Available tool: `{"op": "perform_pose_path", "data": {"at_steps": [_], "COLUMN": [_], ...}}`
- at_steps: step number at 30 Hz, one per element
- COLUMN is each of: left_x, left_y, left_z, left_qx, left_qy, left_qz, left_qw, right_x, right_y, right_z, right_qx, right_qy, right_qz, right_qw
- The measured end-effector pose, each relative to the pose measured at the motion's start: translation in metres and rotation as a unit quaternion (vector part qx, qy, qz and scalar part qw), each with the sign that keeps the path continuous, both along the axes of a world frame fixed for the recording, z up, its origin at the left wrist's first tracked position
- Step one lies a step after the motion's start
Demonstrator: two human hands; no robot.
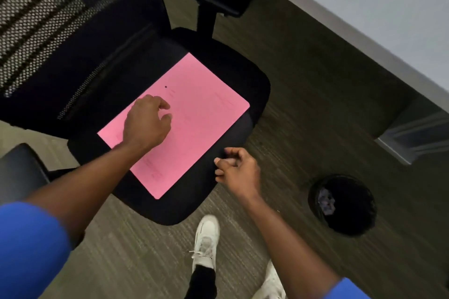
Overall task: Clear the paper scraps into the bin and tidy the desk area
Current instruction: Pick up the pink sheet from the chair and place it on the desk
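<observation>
A person in a short-sleeved blue top, the left sleeve (29, 247) ending above the elbow and the right sleeve (349, 290) cut off by the lower edge of view. Both forearms are bare; the left hand (145, 126) and right hand (239, 172) carry no rings, watch or gloves that can be made out. Beside the right sleeve, dark trousers (202, 281) end at white lace-up trainers (206, 240), the laces loosely tied on the forward shoe.
</observation>
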State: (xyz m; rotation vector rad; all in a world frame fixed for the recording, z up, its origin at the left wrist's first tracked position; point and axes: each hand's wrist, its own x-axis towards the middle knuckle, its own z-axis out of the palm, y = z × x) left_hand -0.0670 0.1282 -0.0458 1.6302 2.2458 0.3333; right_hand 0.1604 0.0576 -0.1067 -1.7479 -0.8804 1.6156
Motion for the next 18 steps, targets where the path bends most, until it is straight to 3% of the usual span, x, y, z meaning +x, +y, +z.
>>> {"op": "perform_pose_path", "data": {"at_steps": [7, 10, 18], "left_x": [-0.046, -0.056, -0.049], "left_y": [0.002, 0.001, -0.002], "left_z": [-0.007, -0.015, -0.004], "left_qx": [-0.071, -0.103, -0.066], "left_qy": [0.077, 0.053, -0.045], "left_qz": [0.045, 0.055, 0.125], "left_qw": [0.993, 0.992, 0.989], "right_x": [-0.046, -0.054, -0.040], "right_y": [0.002, 0.002, 0.006], "right_z": [0.007, 0.007, 0.013], "right_qx": [-0.051, -0.068, -0.058], "right_qy": [0.004, 0.022, -0.022], "right_qz": [-0.058, -0.070, -0.057], "right_qw": [0.997, 0.995, 0.996]}}
